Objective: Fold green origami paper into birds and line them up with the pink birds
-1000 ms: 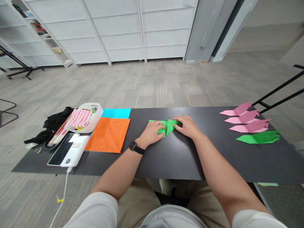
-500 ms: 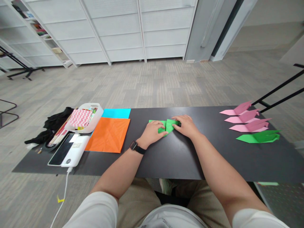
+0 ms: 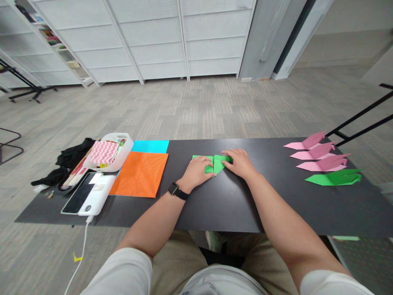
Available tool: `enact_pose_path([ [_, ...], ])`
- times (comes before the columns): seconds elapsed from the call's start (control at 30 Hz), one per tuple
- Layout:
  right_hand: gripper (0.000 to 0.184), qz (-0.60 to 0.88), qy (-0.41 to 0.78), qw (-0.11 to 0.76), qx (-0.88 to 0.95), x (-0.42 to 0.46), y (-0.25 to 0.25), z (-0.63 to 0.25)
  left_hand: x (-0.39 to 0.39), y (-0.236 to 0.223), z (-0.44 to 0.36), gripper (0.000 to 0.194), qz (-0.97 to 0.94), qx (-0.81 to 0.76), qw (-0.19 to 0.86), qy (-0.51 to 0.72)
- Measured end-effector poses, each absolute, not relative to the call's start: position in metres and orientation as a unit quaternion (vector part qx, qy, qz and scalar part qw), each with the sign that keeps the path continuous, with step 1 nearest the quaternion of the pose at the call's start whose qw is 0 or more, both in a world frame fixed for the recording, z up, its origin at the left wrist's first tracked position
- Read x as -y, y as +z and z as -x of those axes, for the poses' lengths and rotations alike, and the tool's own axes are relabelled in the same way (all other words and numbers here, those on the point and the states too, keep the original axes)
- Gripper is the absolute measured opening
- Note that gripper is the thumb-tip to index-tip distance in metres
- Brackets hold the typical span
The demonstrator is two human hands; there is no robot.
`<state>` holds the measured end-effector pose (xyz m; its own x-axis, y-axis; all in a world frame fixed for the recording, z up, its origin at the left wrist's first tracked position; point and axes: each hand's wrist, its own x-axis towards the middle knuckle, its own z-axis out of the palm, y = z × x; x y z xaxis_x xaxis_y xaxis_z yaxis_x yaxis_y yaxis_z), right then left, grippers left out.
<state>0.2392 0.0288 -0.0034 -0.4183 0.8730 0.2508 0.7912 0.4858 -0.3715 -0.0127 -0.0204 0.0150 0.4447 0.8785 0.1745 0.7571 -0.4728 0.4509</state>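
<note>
A partly folded piece of green origami paper (image 3: 218,164) lies on the dark table at the middle of the view. From the left, my left hand (image 3: 198,172) is closed over its near left part, fingertips pressed against the paper. My right hand (image 3: 241,163) grips the right-hand flap between thumb and fingers. The fingers and palms hide parts of the paper's outline. On the right of the table stand several folded paper birds: pink ones (image 3: 321,164) in a row and a green one (image 3: 334,178) nearest me.
Orange paper sheets (image 3: 139,175) and a blue sheet (image 3: 151,146) lie to the left. Beyond them are a white plastic basket (image 3: 129,146), black cloth (image 3: 75,155), a phone (image 3: 79,194) and a white power bank (image 3: 97,196) with a cable (image 3: 83,246) hanging off the table edge.
The green paper's right flap has turned slightly and lies flatter, its top edge more level with the left part. Both hands have hardly moved.
</note>
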Motion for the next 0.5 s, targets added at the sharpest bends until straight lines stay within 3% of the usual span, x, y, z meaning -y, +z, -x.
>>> enact_pose_path([
  [0.3,0.039,0.508,0.097,0.207,0.830,-0.0285,-0.0023,-0.2361,0.0209,0.0107,0.0142,0.039,-0.845,-0.480,0.136,0.193],
  [0.5,0.040,0.515,0.084,0.209,0.827,-0.0298,-0.0074,-0.2349,0.0236,0.0080,0.0145,0.033,-0.850,-0.484,0.119,0.171],
])
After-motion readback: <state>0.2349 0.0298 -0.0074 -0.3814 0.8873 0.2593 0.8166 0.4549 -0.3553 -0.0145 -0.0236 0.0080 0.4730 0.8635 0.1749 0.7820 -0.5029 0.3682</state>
